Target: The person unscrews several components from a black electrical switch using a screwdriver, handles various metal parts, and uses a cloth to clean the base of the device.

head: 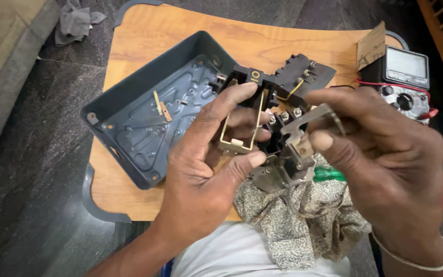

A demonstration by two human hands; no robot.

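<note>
We see left hand (pixel 201 169) clenched round black switch assembly (pixel 262 102) with brass frame, held above wooden table (pixel 144 46). Right hand (pixel 385 164) pinches grey metal bracket (pixel 308 120) against it. Open grey casing (pixel 144 113) lies left, multimeter (pixel 403 77) right, patterned cloth (pixel 298 220) below. Our judgement: bracket may slip from fingertips, loose terminals may bend, small parts may vanish into cloth.

An open casing (pixel 144 118) lies at the left of the worktop (pixel 262 43), a meter (pixel 403 82) at its right edge, a cloth (pixel 298 220) nearest the person, between the hands.
</note>
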